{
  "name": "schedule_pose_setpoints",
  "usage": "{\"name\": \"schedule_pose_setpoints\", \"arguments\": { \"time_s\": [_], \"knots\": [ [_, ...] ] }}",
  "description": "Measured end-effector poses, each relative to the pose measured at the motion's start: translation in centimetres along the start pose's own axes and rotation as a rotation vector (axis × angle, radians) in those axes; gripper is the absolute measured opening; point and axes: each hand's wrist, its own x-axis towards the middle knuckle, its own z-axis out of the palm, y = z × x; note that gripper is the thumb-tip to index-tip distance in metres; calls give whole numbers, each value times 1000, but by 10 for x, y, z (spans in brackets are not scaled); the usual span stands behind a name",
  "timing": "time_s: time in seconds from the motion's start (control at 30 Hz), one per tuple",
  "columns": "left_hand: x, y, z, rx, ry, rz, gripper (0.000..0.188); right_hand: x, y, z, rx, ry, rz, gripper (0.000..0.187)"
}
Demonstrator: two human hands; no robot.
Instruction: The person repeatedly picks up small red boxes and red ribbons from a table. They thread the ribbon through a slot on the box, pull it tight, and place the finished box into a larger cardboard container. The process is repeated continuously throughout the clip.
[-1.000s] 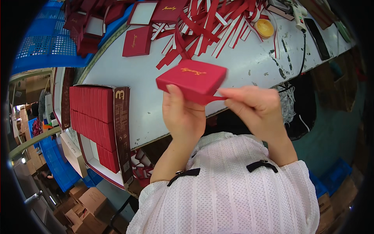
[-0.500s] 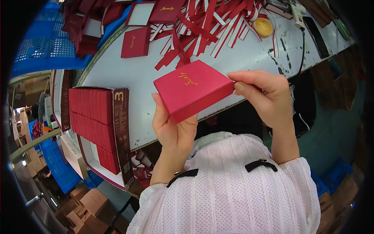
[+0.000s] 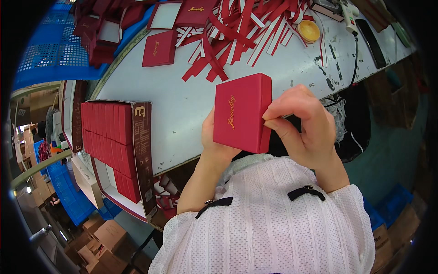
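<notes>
A red jewelry box (image 3: 242, 113) with gold script on its lid is held up in front of me, tilted so the lid faces me. My left hand (image 3: 214, 139) grips it from beneath and behind, its fingers mostly hidden by the box. At the right side of the box, the thumb and forefinger of my right hand (image 3: 299, 123) are pinched together. What lies in that pinch, if anything, is too small to make out. Loose red and white ribbon strips (image 3: 237, 34) are heaped on the white table (image 3: 182, 96) beyond the box.
At the left, an open carton (image 3: 142, 155) holds rows of red boxes. Another red box (image 3: 159, 49) lies by the ribbons, near an open box part (image 3: 165, 16). Farther right are a yellow round container (image 3: 309, 32), a power strip (image 3: 350, 18) and a dark flat object (image 3: 370, 43).
The jewelry box has turned upright and moved a little right, its lid now facing me. My left hand has shifted right with it; my right hand has lowered slightly, still pinched at its side.
</notes>
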Motion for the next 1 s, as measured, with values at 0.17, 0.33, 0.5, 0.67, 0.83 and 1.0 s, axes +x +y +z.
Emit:
{"name": "schedule_pose_setpoints", "arguments": {
  "time_s": [0.17,0.33,0.5,0.67,0.83,1.0],
  "knots": [
    [-4,-4,0,-102,33,-35,43,-5,-3,3,-89,-12,-16,34],
    [-10,-7,-6,-66,-46,-8,39,-4,-1,-2,17,143,159,53],
    [-11,-12,13,145,314,103,31,-17,-2,3,491,266,537,38],
    [-14,-10,-7,374,481,224,34,-16,-18,23,893,-52,806,23],
    [-21,17,-27,1195,372,575,72,-19,3,33,661,-128,887,21],
    [-40,29,-15,1735,165,488,68,-21,16,61,349,-386,646,23]
  ]
}}
